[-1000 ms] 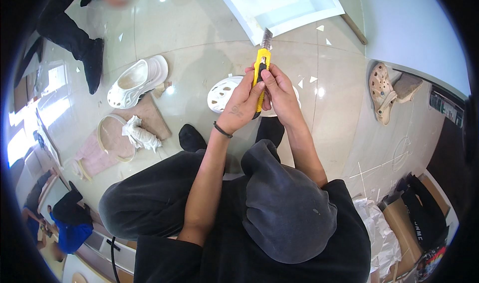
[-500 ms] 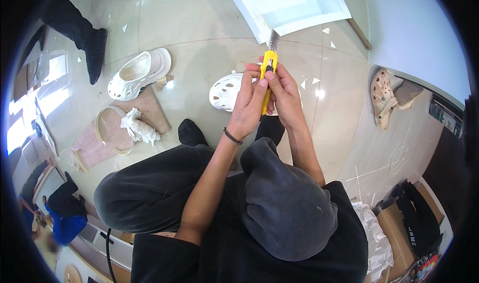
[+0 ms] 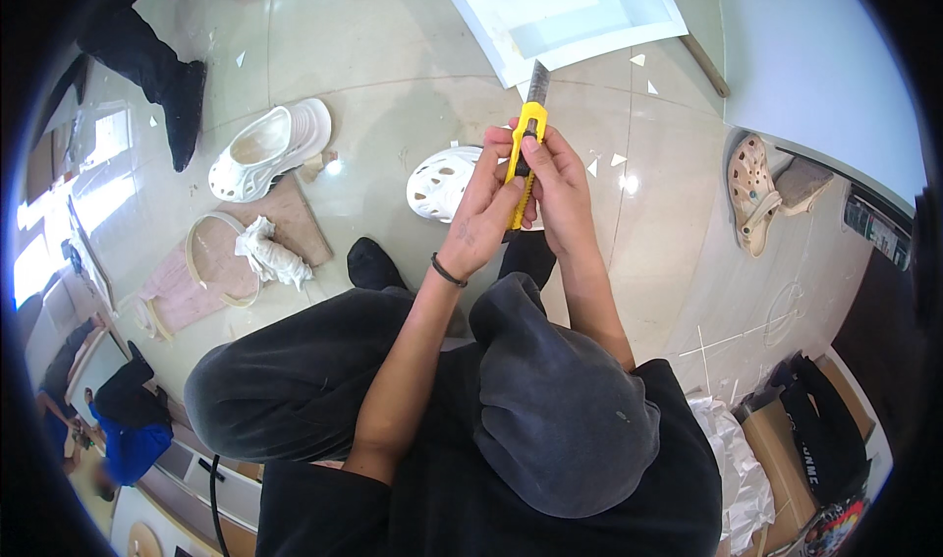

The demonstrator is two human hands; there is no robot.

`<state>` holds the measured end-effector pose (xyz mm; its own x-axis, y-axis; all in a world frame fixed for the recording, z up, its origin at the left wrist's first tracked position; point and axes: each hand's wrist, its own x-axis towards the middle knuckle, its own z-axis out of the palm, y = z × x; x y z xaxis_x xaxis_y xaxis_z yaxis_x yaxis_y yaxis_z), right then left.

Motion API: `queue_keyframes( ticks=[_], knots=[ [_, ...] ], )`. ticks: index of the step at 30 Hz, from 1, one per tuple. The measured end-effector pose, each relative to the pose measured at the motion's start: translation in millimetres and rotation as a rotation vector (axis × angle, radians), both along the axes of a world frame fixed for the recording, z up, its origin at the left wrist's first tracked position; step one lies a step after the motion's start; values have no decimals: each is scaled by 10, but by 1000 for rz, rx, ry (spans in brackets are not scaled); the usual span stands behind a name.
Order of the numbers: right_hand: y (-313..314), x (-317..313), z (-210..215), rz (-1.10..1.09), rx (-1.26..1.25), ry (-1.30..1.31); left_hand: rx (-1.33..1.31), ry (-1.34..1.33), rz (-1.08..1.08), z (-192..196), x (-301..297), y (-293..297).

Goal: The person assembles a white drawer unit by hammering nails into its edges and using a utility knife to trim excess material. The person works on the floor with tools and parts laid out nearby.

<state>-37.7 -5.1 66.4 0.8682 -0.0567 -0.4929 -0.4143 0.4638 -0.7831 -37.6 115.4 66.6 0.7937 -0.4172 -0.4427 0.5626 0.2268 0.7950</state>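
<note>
1. The tiled floor spreads below.
2. Both forearms stretch forward, converging.
3. A white shoe lies partly behind the hands.
4. Left hand and right hand meet, thumbs on top, grip clamped around the yellow knife between them.
5. Its blade points away from the body.

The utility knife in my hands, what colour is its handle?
The handle is mostly yellow, with some black; the head view shows it best.
</note>
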Motion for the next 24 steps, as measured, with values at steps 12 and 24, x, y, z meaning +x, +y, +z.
queue_keyframes(
  ticks=[12, 24],
  knots=[
    [23, 67, 48, -114, 83, -37, 247, -207, 64, 17, -32, -89],
    [-67, 78, -160, -29, -82, -76, 181, -63, -114, -10, 51, 43]
  ],
)
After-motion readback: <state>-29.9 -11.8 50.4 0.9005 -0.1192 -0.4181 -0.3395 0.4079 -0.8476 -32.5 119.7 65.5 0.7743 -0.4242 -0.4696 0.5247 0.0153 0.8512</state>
